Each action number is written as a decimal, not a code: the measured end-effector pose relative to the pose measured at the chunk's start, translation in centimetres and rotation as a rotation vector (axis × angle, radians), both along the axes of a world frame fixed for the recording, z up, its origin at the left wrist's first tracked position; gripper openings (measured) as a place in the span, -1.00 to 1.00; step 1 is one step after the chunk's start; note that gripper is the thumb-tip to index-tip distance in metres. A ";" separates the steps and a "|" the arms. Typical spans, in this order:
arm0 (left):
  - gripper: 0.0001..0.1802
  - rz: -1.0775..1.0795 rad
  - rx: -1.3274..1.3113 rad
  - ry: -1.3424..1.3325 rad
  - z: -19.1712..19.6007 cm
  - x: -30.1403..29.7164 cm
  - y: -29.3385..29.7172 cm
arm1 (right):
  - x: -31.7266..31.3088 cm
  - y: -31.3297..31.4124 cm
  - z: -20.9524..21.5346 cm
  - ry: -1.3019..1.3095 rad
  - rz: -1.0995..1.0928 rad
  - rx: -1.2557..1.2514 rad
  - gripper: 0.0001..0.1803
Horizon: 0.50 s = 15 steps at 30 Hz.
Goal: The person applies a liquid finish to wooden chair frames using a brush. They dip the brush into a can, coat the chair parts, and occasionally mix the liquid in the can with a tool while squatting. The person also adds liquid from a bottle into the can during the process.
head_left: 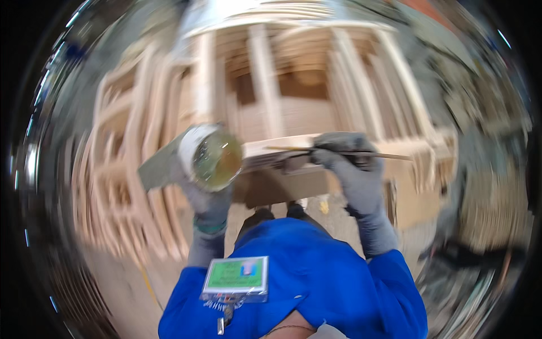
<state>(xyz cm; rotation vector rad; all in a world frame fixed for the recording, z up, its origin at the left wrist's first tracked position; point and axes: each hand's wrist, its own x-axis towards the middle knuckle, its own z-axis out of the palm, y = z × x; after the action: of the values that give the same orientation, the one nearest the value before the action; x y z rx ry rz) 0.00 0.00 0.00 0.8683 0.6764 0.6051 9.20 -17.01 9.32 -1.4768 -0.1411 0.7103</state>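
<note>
Grey-gloved, my left hand (204, 198) is wrapped round a white-walled cup (217, 161) with greenish-yellow, glossy contents. A flat grey-green piece (158, 165) sticks out to the left of the cup; whether the hand also grips it is hidden. My right hand (354, 178), in a grey glove with dark fingertips, is closed on a thin stick (395, 156) lying roughly level across the fingers. Something dark and blurred extends left from those fingers, too smeared to name. Both hands are at the near edge of a stack of pale wooden frames (264, 85).
More wooden frames (121, 158) lean together on the left. Brown cardboard (418, 200) stands at the right below the frames. Beyond it on the right is a blurred stack of thin slats (492, 203). An identity badge (236, 277) hangs on my blue jacket (316, 271).
</note>
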 end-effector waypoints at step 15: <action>-0.37 -1.258 0.315 -0.471 -7.2 -2.6 29.3 | -31.7 34.0 -19.8 -0.835 -1.327 -0.262 -0.75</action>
<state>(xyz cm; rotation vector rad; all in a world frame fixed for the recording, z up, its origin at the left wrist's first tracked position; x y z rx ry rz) -2.58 29.30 -7.23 1.1870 -0.4471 -0.2513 -22.50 17.01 -10.52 -1.6401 0.3058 -0.9951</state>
